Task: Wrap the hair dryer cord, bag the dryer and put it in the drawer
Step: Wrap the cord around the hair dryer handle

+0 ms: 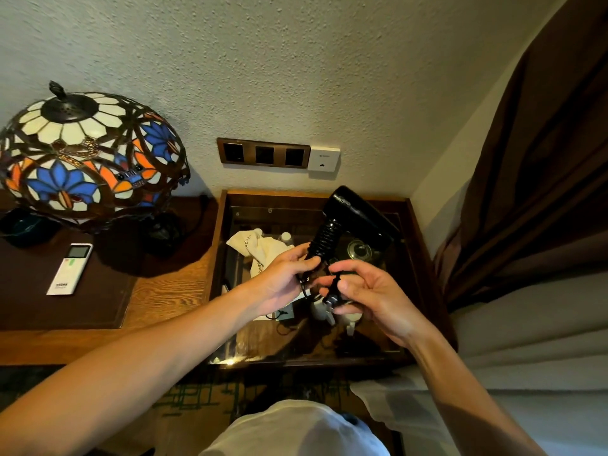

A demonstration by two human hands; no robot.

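Observation:
A black hair dryer (355, 215) is held in the air above a glass-topped nightstand (418, 225). Its black cord (324, 236) is coiled tightly around the handle. My left hand (283, 278) grips the lower end of that handle. My right hand (368, 291) pinches the loose end of the cord with the plug (332, 296) just to the right of the left hand. A cream cloth bag (260, 248) with printed text lies crumpled on the glass behind my left hand.
A stained-glass lamp (88, 156) and a white remote control (69, 268) stand on the wooden desk (171, 291) at left. Wall sockets (263, 155) sit above the nightstand. A brown curtain (543, 179) and a bed (533, 340) fill the right side.

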